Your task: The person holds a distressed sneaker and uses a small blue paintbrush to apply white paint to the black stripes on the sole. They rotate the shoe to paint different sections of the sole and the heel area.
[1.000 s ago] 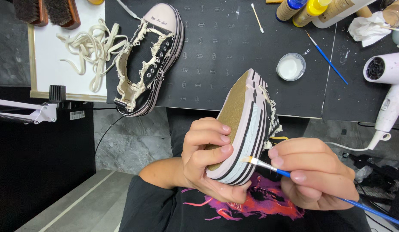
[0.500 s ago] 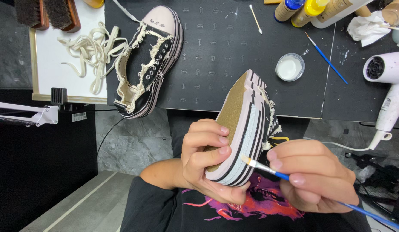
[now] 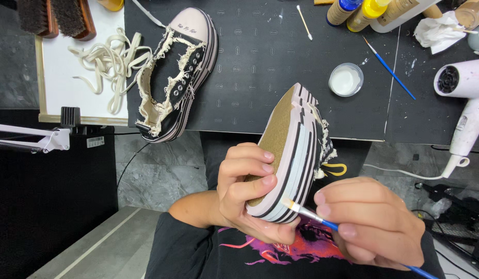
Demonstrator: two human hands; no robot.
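Head view: the left hand (image 3: 247, 194) wraps around the heel end of a platform sneaker (image 3: 293, 155) held sole-up in the near middle, thumb and fingers closed firmly on the tan outsole and the striped sidewall. The right hand (image 3: 371, 222) pinches a thin blue-handled paintbrush (image 3: 314, 216) between curled fingers, the bristle tip touching the sidewall's near edge. The shoe's toe reaches out over the near edge of the black work mat (image 3: 260, 67), while its heel hangs above the person's lap, clear of the table.

Far left on the mat lies a second sneaker (image 3: 175, 77), its heel jutting past the mat's near edge. Loose laces (image 3: 108, 62) rest on a white board (image 3: 53, 88) at far left. A small white paint cup (image 3: 346, 79) sits just beyond the held shoe's toe, with a second blue brush (image 3: 389, 70) to its right. A white hair dryer (image 3: 466, 103) lies at the right edge. Open mat lies between the two shoes.

Against half a second ago, the brush tip sits slightly lower along the sidewall; both hands hold the same grips and the shoe's tilt is unchanged.
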